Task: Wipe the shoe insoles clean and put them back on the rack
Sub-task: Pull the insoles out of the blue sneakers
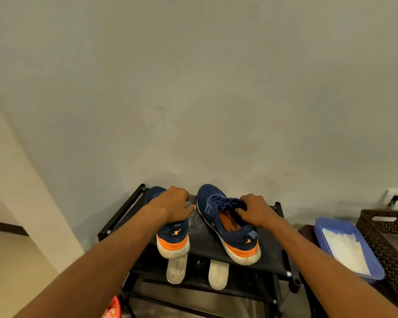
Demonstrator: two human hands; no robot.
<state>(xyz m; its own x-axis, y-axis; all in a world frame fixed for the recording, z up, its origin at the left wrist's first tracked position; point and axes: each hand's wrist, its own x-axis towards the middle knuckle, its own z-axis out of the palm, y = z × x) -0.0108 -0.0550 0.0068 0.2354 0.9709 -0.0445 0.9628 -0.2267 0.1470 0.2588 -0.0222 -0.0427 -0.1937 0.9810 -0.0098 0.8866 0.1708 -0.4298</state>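
- Reaching forward with both arms out straight, the left hand is clamped over the top of the left shoe, fingers curled down round it.
- The right hand grips the right shoe at the tongue, fingertips hooked into the opening.
- That's two shoes, navy and orange, both on the top shelf of the black rack.
- There are two insoles, left insole and right insole, on the shelf just below the hands, one under each shoe.
- Off to the right of the right hand there's one blue tray with white stuff in it, then one brown basket.
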